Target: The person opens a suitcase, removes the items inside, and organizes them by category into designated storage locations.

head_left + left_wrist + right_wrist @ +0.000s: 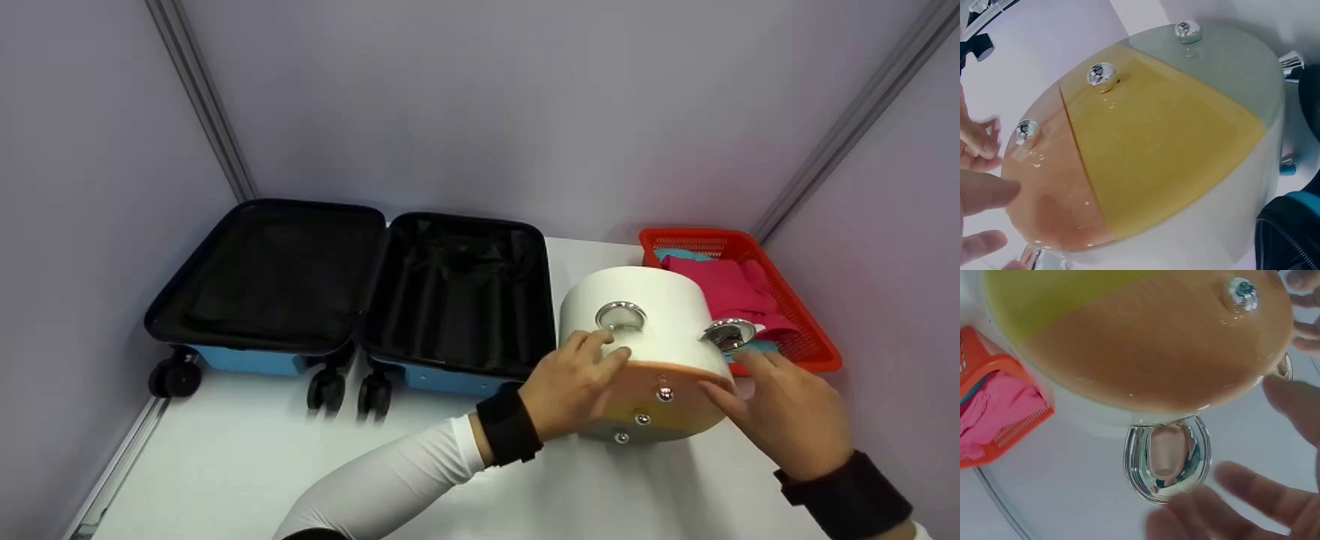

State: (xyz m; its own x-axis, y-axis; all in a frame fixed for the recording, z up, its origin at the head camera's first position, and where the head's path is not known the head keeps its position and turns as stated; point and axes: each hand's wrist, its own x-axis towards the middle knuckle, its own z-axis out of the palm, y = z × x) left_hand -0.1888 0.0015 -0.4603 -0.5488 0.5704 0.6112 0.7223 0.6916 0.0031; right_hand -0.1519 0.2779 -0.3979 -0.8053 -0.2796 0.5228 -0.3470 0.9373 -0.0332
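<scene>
A rounded white box (667,307) stands on the white table. Its front bears orange, yellow (1162,135) and grey-green panels, each with a silver ball knob (664,394). Two shiny silver oval pieces sit on its upper side, one at the left (621,316) and one at the right (730,334). My left hand (570,386) is at the upper left front of the box, fingers apart and fingertips over the white top. At the right end, my right hand (791,420) has its thumb by the orange edge and its fingers extended near the right silver piece (1168,458).
An open blue suitcase lies left of the box, its two black-lined halves (285,270) (465,292) side by side, wheels (177,377) facing front. Behind the box at the right stands a red plastic basket (814,330) with pink cloth (724,285) and blue cloth. Grey walls surround the table.
</scene>
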